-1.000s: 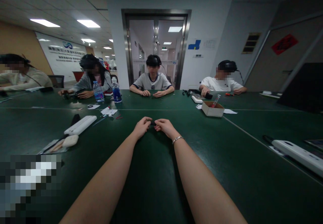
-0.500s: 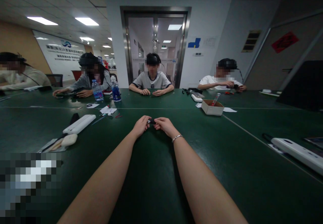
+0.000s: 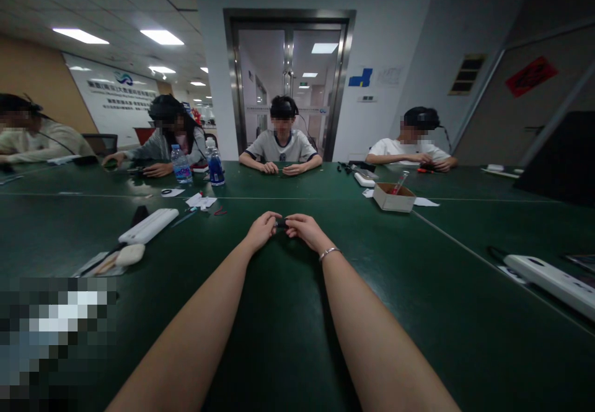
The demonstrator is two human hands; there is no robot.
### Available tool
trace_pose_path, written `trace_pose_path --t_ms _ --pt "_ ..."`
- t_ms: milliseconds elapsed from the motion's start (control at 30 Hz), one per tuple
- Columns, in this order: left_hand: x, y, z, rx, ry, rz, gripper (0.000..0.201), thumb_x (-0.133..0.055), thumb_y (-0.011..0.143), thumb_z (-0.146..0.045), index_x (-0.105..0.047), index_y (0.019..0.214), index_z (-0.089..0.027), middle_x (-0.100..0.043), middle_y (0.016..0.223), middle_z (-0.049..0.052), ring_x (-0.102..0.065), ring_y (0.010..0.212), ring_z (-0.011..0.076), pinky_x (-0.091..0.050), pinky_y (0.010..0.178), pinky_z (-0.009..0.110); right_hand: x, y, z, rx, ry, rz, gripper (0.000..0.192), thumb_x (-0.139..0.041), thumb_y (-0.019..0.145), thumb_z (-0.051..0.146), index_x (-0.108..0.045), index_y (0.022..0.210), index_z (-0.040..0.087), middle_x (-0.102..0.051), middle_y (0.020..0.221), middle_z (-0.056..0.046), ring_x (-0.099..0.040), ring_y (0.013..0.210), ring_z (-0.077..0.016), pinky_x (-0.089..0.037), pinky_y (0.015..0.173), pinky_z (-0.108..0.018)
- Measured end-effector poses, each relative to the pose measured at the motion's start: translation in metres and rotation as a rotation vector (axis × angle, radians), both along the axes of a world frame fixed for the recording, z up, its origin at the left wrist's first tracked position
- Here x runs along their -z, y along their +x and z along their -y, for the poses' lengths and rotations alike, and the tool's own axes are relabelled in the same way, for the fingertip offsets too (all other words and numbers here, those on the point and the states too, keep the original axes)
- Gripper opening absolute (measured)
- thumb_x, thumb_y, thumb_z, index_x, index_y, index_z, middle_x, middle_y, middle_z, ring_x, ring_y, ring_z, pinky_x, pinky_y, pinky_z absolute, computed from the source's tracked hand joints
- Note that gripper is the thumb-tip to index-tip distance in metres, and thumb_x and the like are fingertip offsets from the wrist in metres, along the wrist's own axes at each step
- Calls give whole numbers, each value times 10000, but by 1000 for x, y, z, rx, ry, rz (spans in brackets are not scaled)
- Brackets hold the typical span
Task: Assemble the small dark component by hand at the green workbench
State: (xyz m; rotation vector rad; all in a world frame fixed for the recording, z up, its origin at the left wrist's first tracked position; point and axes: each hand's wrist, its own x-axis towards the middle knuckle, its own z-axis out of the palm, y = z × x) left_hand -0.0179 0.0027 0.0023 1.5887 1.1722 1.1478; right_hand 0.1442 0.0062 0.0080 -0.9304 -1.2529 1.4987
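Observation:
Just above the green table (image 3: 274, 337), a small black piece (image 3: 281, 222) with a shiny silvery end is held between my two hands. My left hand (image 3: 261, 232) pinches its silvery end with thumb and fingers. On the other side, my right hand (image 3: 305, 231) grips the black end between thumb and fingertips. The fingers cover much of the piece, and its exact kind is too small to make out. A silver bangle (image 3: 330, 252) circles my right wrist.
Several people sit around the table. A small box (image 3: 393, 200) stands ahead to the right, two bottles (image 3: 181, 165) to the left. White power strips lie at left (image 3: 149, 226) and right (image 3: 548, 280). Paper scraps (image 3: 201, 201) and red-handled tweezers or similar (image 3: 220, 211) lie farther in.
The whole view has shifted slightly. Both hands keep their hold on the small black piece, with only slight finger movement. A co-worker at the far left has lifted a hand.

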Motion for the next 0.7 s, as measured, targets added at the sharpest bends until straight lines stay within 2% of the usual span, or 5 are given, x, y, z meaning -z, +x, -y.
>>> trace_pose_path --t_ms 133,300,433,600,700 --pt "1 -1 0 -2 43 -11 279 -396 839 -269 -565 1016 -136 -451 537 -52 -381 431 70 -307 450 182 -7 -2 4 -41 21 35 92 -571 834 109 -556 923 126 -613 622 -1 -591 472 -78 -497 459 -152" --pt "2 -1 -1 8 40 -8 279 -402 836 -263 -560 1027 -136 -439 528 -57 -365 426 70 -312 465 188 -9 -5 4 -42 55 209 96 -488 895 209 -536 905 127 -565 535 14 -491 346 -72 -364 300 -143" --pt "1 -1 -1 7 35 7 275 -401 835 -253 -559 1028 -136 -434 522 -59 -360 425 71 -307 465 186 -8 -4 3 -54 62 122 230 -607 792 123 -521 1001 162 -580 659 34 -534 412 -63 -464 387 -160" --pt "1 0 -2 1 20 2 270 -400 835 -237 -560 1027 -134 -438 526 -55 -363 426 70 -302 453 184 -9 -4 4 -52 81 221 100 -532 863 216 -546 914 131 -556 621 14 -455 343 -45 -376 304 -143" --pt "1 0 -3 -16 12 11 281 -402 835 -243 -548 1052 -140 -439 528 -57 -361 424 69 -296 445 179 -10 -2 4 -66 78 141 323 -622 772 112 -513 1068 175 -580 757 14 -529 419 -46 -456 377 -149"
